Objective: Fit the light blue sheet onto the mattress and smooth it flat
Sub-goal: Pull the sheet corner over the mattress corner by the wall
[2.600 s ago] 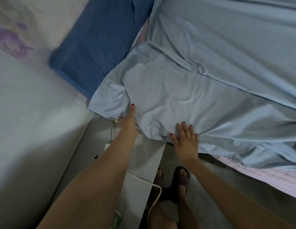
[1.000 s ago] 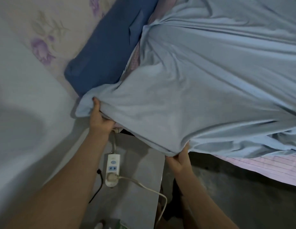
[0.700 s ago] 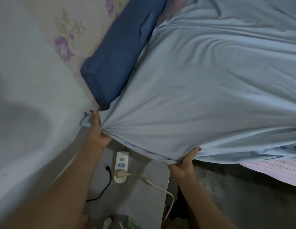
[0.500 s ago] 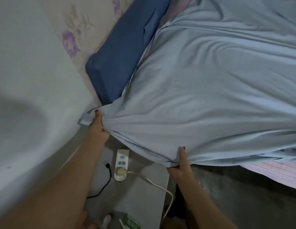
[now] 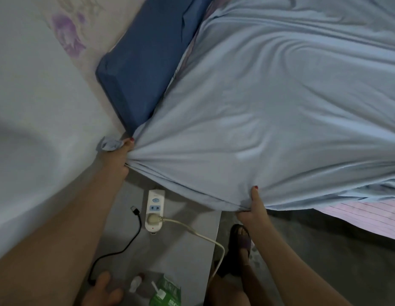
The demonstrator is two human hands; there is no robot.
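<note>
The light blue sheet [image 5: 269,120] lies stretched over the mattress, with ripples running toward its near corner. My left hand [image 5: 118,157] grips a bunched corner of the sheet beside the wall, a small tuft sticking out past the fingers. My right hand [image 5: 254,208] holds the sheet's lower edge, thumb on top and fingers curled underneath. A strip of pink striped mattress [image 5: 364,215] shows bare at the lower right.
A dark blue pillow [image 5: 145,60] lies against the floral headboard [image 5: 81,29]. Below the sheet stands a grey bedside surface [image 5: 176,246] with a white power strip [image 5: 154,210], a black cable [image 5: 126,246] and a green packet [image 5: 168,292]. My sandalled foot [image 5: 240,241] is on the floor.
Both hands have pulled the sheet's corner down and toward the wall. The sheet now lies tauter, and the pillow's near end is more uncovered.
</note>
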